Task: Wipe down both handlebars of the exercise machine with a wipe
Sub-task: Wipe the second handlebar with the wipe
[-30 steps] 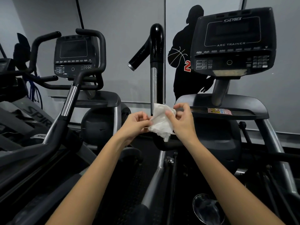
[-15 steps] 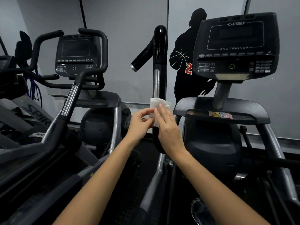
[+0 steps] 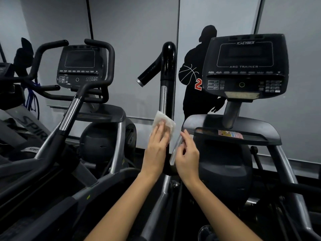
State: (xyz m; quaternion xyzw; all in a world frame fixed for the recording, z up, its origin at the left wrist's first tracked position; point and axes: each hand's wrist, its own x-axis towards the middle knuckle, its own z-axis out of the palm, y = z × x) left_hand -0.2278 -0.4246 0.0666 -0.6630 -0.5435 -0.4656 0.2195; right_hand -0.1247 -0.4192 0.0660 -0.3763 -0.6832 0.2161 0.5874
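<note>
Your left hand (image 3: 157, 145) makes the grip: its fingers lie straight and flat on the white wipe (image 3: 163, 123), pressing it against the upright handlebar (image 3: 167, 80) at the foot of the bar's chrome section. Most of the wipe shows above and to the right of your fingertips, folded over the bar, with one corner poking up to the left. Your right hand (image 3: 188, 153) hangs just right of that grip, close beside the same bar but holding nothing, its fingers loosely curled and its index finger raised toward the lower edge of the wipe; you cannot tell from this view whether it touches the bar. Above the grip the handlebar rises to a glossy black rounded top, and a short black branch with a silver end cap slants down to the left from it. Right of the grip stands the machine's console (image 3: 245, 66), marked CYBEX and ARC TRAINER, on a grey neck over a dark tray (image 3: 231, 131) that carries a small coloured sticker. Behind the bar, on the grey wall, is a black silhouette of a basketball player (image 3: 199, 94) with a red numeral. Well to the left of the grip is a second machine (image 3: 79, 66) with its own dark console and looped black handles.
</note>
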